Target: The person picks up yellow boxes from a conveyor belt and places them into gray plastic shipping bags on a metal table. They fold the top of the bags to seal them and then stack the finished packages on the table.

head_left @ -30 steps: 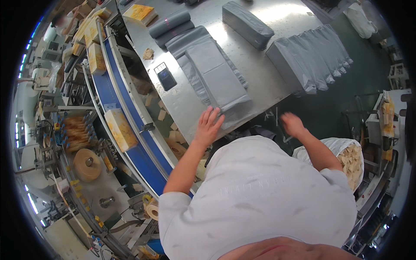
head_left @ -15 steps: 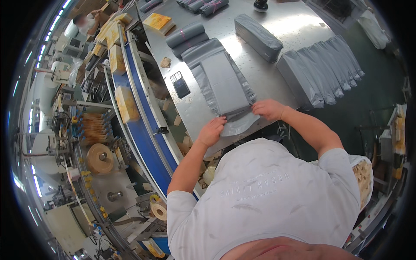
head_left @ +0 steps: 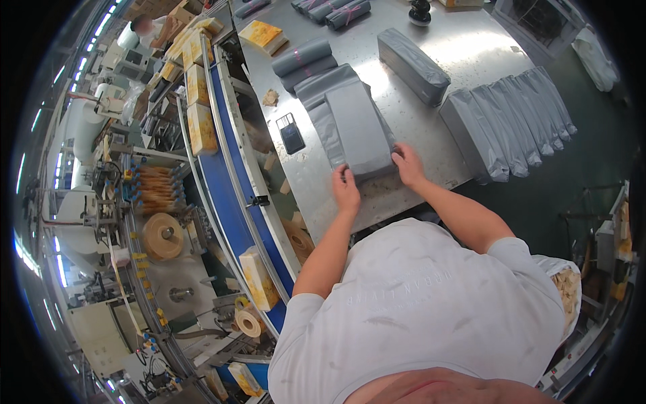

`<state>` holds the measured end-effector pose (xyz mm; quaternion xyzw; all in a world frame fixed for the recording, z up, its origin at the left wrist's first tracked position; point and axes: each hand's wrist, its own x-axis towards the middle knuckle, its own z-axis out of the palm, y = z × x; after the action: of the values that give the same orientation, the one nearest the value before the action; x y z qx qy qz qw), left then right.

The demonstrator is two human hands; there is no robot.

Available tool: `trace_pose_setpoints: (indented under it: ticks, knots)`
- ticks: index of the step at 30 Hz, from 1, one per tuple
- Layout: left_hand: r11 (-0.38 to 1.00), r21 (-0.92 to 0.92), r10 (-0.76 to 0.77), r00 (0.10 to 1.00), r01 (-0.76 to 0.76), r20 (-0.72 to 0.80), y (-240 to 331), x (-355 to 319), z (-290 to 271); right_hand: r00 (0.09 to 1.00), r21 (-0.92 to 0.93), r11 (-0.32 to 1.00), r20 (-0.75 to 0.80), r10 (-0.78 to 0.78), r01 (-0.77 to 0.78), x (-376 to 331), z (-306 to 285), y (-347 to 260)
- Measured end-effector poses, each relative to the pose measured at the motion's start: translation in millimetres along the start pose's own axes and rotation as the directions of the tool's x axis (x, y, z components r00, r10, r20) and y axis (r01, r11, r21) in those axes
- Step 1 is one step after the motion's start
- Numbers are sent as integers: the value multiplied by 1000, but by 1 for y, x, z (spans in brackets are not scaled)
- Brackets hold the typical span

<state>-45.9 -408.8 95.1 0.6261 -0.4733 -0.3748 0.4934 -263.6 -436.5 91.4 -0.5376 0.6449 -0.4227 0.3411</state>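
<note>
A long box-shaped pack in grey plastic film (head_left: 363,128) lies on the metal table before me, its near end smooth and squared off. At its near left corner my left hand (head_left: 346,190) is closed on the plastic, fingers curled against the edge. My right hand (head_left: 408,166) grips the near right corner, its fingertips partly hidden by the pack. Loose film of the same grey spreads out along the pack's left side. Behind it lie rolls of grey plastic bags (head_left: 303,57) with a pink tie.
A phone (head_left: 291,133) lies left of the pack. Several grey wrapped packs (head_left: 501,124) stand in a row at right, and another (head_left: 414,66) lies farther back. A blue conveyor belt (head_left: 229,195) carries yellow-and-white packs (head_left: 259,276) along the left. Another person (head_left: 151,30) is at far left.
The loose flap at the near end has been folded out of sight under the pack. Both hands have shifted to its corners. On the belt, a yellow-and-white pack has moved nearer.
</note>
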Motion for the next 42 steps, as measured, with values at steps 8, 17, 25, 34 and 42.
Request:
trace_pose_setpoints:
  ticks: [8,17,25,34,42]
  knots:
    - [996,-15,82,883,-85,461,18,-48,-13,889,384,802,224,400,-458,-2,-40,-41]
    - [992,23,-111,749,127,654,-1,-66,-51,962,-780,624,-206,-180,-50,-96,-185,-51]
    - [989,98,-148,732,111,665,21,-61,-61,872,-643,736,218,438,-209,-46,-90,-53]
    - [986,135,-152,883,101,444,-31,-67,-157,905,-611,674,-199,376,-415,12,-125,36]
    - [707,685,113,930,172,-350,-115,-128,-341,960,-714,647,-255,115,-267,22,-146,128]
